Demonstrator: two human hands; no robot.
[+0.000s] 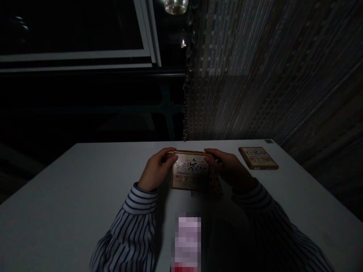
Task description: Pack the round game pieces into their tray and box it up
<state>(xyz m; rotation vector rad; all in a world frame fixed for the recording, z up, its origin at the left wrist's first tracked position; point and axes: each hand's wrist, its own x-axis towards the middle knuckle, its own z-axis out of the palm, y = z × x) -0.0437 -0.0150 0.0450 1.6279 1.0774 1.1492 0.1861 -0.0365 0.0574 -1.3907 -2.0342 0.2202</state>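
Observation:
Between my hands, in the middle of the table, is a flat square box [188, 173] with a brown edge, dark brush-style characters and the printed word "Chinese" on its face. It tilts toward me. My left hand [157, 166] pinches its upper left corner, thumb in front and fingers behind. At the upper right corner my right hand [227, 168] grips it the same way, partly in shadow. Behind and below its right side shows a dark surface with orange-brown round shapes [216, 183], mostly hidden; I cannot tell whether it belongs to the same box.
A similar flat box [258, 158] lies face up at the back right of the white table [113, 211]. A small dark label [268, 141] marks the table's far right corner. String curtains [232, 75] hang beyond the table, beside a white-framed dark window [76, 54]. A pixelated patch covers the near middle.

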